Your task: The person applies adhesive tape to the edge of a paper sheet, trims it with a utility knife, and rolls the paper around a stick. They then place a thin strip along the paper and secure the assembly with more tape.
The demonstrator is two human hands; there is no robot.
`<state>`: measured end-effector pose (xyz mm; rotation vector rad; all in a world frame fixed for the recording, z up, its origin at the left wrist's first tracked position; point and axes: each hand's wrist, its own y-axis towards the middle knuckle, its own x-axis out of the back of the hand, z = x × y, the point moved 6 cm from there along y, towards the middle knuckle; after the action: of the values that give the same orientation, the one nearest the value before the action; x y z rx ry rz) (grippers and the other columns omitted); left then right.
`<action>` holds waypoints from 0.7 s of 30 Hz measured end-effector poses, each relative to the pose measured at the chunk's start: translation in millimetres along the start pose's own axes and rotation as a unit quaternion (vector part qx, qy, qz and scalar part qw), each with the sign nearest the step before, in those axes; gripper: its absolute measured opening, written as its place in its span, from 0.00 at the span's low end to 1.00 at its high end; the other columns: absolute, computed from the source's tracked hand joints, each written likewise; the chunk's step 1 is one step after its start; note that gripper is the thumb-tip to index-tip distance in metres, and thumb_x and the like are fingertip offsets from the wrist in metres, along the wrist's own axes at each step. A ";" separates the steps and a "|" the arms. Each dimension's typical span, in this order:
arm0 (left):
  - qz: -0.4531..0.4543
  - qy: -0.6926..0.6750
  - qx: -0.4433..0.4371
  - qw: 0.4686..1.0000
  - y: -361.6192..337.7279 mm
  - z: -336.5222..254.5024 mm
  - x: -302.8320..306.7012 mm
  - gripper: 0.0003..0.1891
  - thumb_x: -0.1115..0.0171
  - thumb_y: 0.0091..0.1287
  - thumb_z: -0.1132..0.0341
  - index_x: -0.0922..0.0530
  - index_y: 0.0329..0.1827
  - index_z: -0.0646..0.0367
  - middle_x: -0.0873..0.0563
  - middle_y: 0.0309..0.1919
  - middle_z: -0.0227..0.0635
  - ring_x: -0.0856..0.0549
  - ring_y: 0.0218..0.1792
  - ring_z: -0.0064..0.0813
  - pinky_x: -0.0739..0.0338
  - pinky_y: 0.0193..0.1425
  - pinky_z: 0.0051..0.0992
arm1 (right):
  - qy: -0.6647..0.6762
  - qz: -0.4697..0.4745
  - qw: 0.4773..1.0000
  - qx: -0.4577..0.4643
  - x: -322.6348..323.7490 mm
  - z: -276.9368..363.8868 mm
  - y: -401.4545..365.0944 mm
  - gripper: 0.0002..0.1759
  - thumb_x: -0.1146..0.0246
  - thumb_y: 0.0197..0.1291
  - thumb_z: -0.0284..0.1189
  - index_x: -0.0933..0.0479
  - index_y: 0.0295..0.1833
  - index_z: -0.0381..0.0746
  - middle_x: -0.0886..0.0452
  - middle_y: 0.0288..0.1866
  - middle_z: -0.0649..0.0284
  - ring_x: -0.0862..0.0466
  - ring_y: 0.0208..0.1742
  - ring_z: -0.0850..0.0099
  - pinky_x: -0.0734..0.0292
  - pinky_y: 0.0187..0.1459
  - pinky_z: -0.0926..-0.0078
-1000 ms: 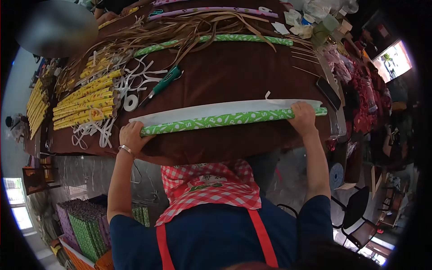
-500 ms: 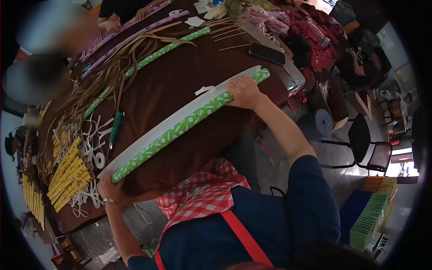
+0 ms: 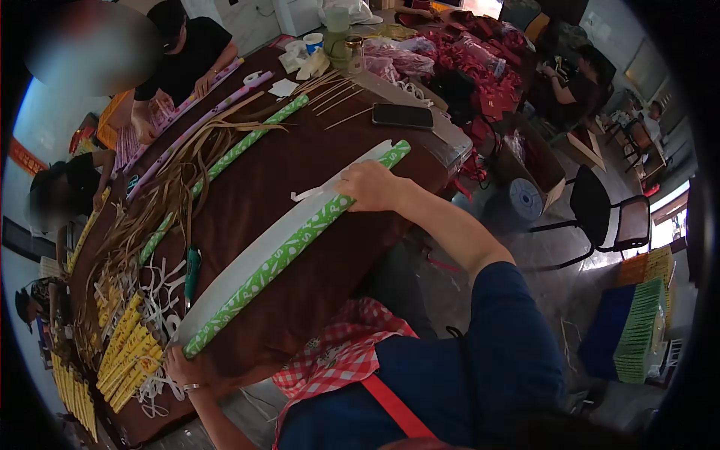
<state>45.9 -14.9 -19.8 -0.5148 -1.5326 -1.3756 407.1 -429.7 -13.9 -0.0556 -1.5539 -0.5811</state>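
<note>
A long roll of green wrapping paper (image 3: 274,259) with white print lies slantwise near the table's front edge. Along its far side shows the paper's white underside (image 3: 238,279), and a small white strip (image 3: 306,194) sticks out from it. My right hand (image 3: 367,186) is closed over the roll close to its upper right end. At the lower left end, my left hand (image 3: 182,366) grips the roll's tip, its fingers partly hidden by the paper. A green-handled cutter (image 3: 193,274) lies left of the roll.
Brown strips (image 3: 176,195) and another green roll (image 3: 251,142) lie beyond. Yellow rolled tubes (image 3: 131,356) and white ties (image 3: 166,289) are at left, a phone (image 3: 403,115) at the far right. People sit across the table; a chair (image 3: 600,217) stands right.
The camera view has tilted up, showing more of the people across the table. In view, the roll slants more steeply, its left end lower. Both hands keep hold of it.
</note>
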 end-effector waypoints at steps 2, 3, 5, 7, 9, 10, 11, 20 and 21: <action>0.041 -0.001 0.011 0.999 -0.2 3.9 -3.7 0.18 0.30 0.46 0.60 0.28 0.34 0.57 0.20 0.32 0.44 0.20 0.37 0.53 0.27 0.40 0.48 | -0.028 -0.029 0.999 0.007 1.2 0.6 -0.8 0.17 0.28 0.41 0.39 0.22 0.36 0.44 0.21 0.34 0.63 0.18 0.41 0.63 0.22 0.40 0.62; 0.083 -0.002 0.023 0.996 1.0 2.0 -4.0 0.18 0.29 0.47 0.59 0.27 0.33 0.57 0.20 0.31 0.44 0.20 0.37 0.53 0.27 0.38 0.48 | -0.040 -0.050 0.998 0.007 7.5 3.7 -1.4 0.16 0.28 0.41 0.38 0.23 0.34 0.44 0.22 0.34 0.64 0.18 0.40 0.64 0.23 0.39 0.62; 0.105 -0.035 0.011 0.994 4.5 -10.4 1.1 0.18 0.28 0.47 0.57 0.26 0.33 0.57 0.19 0.31 0.44 0.19 0.36 0.52 0.26 0.38 0.48 | -0.051 -0.070 0.996 0.009 13.3 6.5 -2.4 0.15 0.28 0.41 0.37 0.25 0.32 0.44 0.23 0.33 0.64 0.18 0.39 0.64 0.23 0.38 0.63; 0.126 -0.069 -0.002 0.990 7.1 -18.0 2.8 0.19 0.27 0.48 0.55 0.24 0.32 0.57 0.19 0.30 0.43 0.19 0.35 0.51 0.26 0.37 0.48 | -0.090 -0.100 0.991 0.013 18.0 7.8 -3.1 0.14 0.29 0.42 0.36 0.27 0.30 0.44 0.24 0.31 0.64 0.19 0.38 0.65 0.24 0.35 0.64; 0.230 -0.094 0.038 0.968 2.3 -12.5 -9.6 0.20 0.26 0.49 0.52 0.23 0.31 0.57 0.18 0.30 0.42 0.19 0.35 0.51 0.26 0.37 0.47 | -0.064 -0.097 0.993 0.020 16.4 6.0 -5.7 0.13 0.30 0.42 0.35 0.26 0.30 0.43 0.24 0.31 0.64 0.19 0.38 0.64 0.24 0.36 0.63; 0.230 -0.094 0.040 0.968 1.8 -7.7 -10.9 0.20 0.26 0.49 0.52 0.23 0.31 0.57 0.18 0.30 0.42 0.19 0.35 0.51 0.26 0.37 0.47 | -0.038 -0.092 0.995 0.025 15.0 5.1 -7.2 0.12 0.31 0.43 0.35 0.26 0.30 0.43 0.24 0.31 0.63 0.18 0.38 0.63 0.23 0.36 0.63; 0.209 -0.078 0.017 0.975 2.9 -3.2 -10.9 0.20 0.27 0.50 0.52 0.22 0.35 0.57 0.18 0.35 0.43 0.18 0.37 0.52 0.25 0.38 0.46 | -0.038 -0.092 0.995 0.027 13.7 4.2 -8.2 0.12 0.31 0.43 0.35 0.26 0.30 0.43 0.24 0.31 0.63 0.18 0.38 0.63 0.23 0.36 0.63; -0.023 -0.033 -0.049 0.998 7.3 -22.3 14.2 0.14 0.29 0.49 0.61 0.25 0.30 0.56 0.19 0.29 0.40 0.18 0.34 0.49 0.25 0.35 0.45 | -0.008 0.008 1.000 0.003 5.8 1.9 -8.4 0.13 0.31 0.45 0.37 0.24 0.32 0.42 0.21 0.33 0.63 0.18 0.40 0.62 0.21 0.40 0.62; 0.057 -0.024 -0.014 0.998 4.7 -17.0 2.1 0.13 0.29 0.49 0.61 0.25 0.30 0.56 0.19 0.29 0.41 0.18 0.34 0.49 0.25 0.35 0.45 | -0.020 0.021 1.000 -0.005 5.4 1.4 -8.6 0.14 0.30 0.45 0.37 0.23 0.37 0.43 0.20 0.37 0.63 0.17 0.44 0.62 0.21 0.43 0.62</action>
<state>55.2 -29.8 -17.7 -0.6470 -1.5018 -1.3069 402.1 -438.3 -11.5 -0.1087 -1.5850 -0.5575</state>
